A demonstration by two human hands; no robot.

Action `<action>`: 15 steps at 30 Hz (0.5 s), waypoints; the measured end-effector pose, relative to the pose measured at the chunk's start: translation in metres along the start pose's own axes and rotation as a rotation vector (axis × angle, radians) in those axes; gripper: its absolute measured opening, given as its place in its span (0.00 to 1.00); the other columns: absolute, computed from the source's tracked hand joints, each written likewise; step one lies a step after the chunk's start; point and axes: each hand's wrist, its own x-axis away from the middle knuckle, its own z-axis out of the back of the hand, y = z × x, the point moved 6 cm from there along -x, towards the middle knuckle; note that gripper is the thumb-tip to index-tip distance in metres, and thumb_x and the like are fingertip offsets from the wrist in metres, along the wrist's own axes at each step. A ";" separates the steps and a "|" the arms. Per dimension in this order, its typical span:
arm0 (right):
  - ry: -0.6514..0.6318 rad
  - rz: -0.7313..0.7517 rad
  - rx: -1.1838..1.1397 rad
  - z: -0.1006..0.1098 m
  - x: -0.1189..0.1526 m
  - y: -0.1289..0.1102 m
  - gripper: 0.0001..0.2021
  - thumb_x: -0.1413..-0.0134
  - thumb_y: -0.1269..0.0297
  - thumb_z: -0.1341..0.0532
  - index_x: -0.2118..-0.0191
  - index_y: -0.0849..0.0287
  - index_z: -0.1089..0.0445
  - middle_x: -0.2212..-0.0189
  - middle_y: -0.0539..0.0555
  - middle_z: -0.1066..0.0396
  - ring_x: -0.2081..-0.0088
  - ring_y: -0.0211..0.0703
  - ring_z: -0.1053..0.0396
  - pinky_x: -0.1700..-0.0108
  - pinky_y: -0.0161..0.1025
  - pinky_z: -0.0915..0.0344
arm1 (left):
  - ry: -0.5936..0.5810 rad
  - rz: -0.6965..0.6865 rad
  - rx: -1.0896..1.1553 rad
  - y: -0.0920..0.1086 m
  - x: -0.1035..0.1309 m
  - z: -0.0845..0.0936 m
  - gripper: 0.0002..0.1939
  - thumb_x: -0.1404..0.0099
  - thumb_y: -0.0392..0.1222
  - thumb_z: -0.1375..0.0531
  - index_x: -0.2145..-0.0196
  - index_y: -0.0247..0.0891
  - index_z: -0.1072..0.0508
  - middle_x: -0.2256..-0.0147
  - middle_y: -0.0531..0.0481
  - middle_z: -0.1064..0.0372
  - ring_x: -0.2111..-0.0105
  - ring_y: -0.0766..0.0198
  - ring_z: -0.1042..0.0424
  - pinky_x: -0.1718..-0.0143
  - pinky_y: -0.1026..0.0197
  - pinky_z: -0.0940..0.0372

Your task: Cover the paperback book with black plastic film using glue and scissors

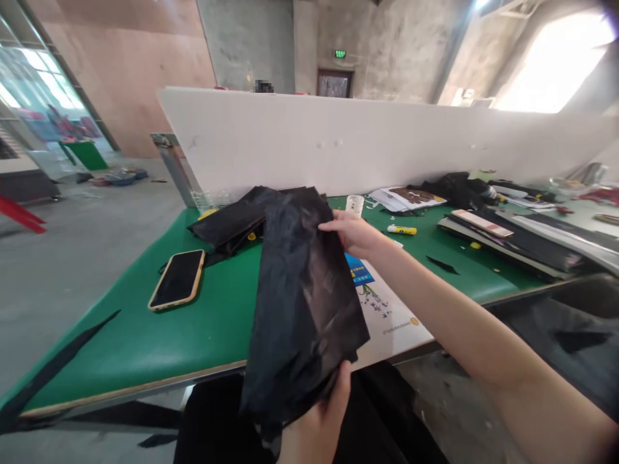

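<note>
A folded piece of thin, crinkled black sheet material (300, 290) is held tilted over the table's front edge and my lap. My right hand (351, 232) pinches its upper right edge, with the thumb on top. At the bottom, my left hand (316, 419) grips the lower end; the thumb shows along the right side and the other fingers are hidden beneath. More folded black sheets (232, 222) lie behind it on the left. Partly covered by the held piece are a blue card (360, 270) and a white printed sheet with flowers (391, 322).
A phone (178, 280) lies left on the green tabletop (213, 341). Rightward are a yellow glue stick (402, 229), a clear cup (354, 205), papers (406, 198) and stacked dark folders (507, 245). A white partition (314, 142) stands behind. Black strips (62, 361) hang at the left edge.
</note>
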 end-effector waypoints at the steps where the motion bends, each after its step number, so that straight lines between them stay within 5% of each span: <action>1: 0.015 -0.009 0.026 0.018 0.000 0.000 0.16 0.47 0.66 0.43 0.51 0.55 0.38 0.56 0.51 0.29 0.57 0.41 0.29 0.55 0.39 0.30 | -0.045 -0.012 0.002 0.006 -0.004 -0.006 0.10 0.51 0.54 0.36 0.71 0.49 0.22 0.68 0.45 0.25 0.58 0.44 0.29 0.53 0.47 0.36; 4: 0.072 -0.106 0.137 0.068 -0.002 0.021 0.16 0.49 0.69 0.42 0.53 0.60 0.36 0.57 0.56 0.28 0.59 0.43 0.28 0.56 0.41 0.30 | -0.136 0.009 0.040 0.018 -0.005 -0.017 0.11 0.47 0.53 0.38 0.75 0.43 0.24 0.73 0.45 0.26 0.69 0.52 0.27 0.62 0.55 0.32; 8: 0.219 -0.202 0.299 0.113 0.004 0.059 0.15 0.51 0.70 0.41 0.56 0.68 0.33 0.61 0.63 0.28 0.63 0.49 0.28 0.60 0.47 0.30 | -0.197 0.132 0.146 0.014 0.004 -0.014 0.16 0.39 0.51 0.45 0.59 0.39 0.27 0.74 0.48 0.28 0.81 0.64 0.32 0.76 0.64 0.34; 12: 0.498 -0.074 0.491 0.145 0.047 0.057 0.25 0.50 0.64 0.40 0.46 0.64 0.42 0.46 0.62 0.39 0.49 0.50 0.36 0.49 0.48 0.38 | -0.126 0.130 0.055 -0.008 0.010 0.021 0.17 0.40 0.53 0.45 0.62 0.39 0.26 0.75 0.50 0.29 0.79 0.64 0.30 0.75 0.65 0.33; 15: 0.602 0.019 0.840 0.157 0.103 0.050 0.19 0.46 0.59 0.44 0.50 0.59 0.37 0.52 0.57 0.33 0.51 0.48 0.36 0.48 0.46 0.41 | -0.031 0.116 -0.149 -0.035 0.011 0.058 0.17 0.42 0.55 0.44 0.63 0.41 0.25 0.74 0.50 0.27 0.77 0.62 0.28 0.77 0.66 0.32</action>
